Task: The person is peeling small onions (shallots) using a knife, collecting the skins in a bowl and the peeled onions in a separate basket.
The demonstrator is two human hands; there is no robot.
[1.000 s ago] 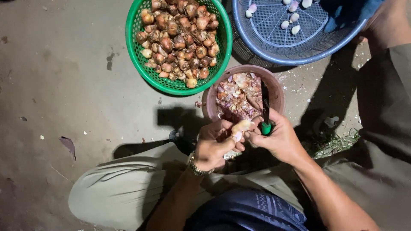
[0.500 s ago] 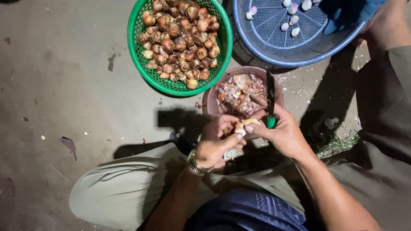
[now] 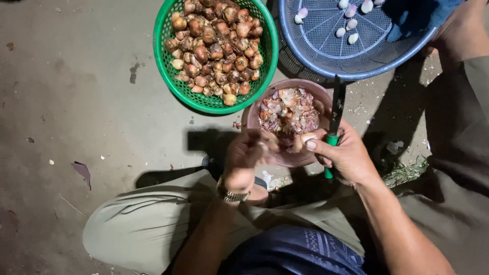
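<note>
At frame centre the left hand (image 3: 248,155) and right hand (image 3: 342,153) pinch a small pale, half-skinned bulb (image 3: 306,137) between closed fingers, the right also gripping a green-handled knife (image 3: 333,119), over the pink bowl (image 3: 300,158) of reddish peelings.

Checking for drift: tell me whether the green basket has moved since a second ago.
No. The green basket keeps its place: its rim still sits against the pink bowl and beside the blue basket, with the same dark floor stain on its left.
</note>
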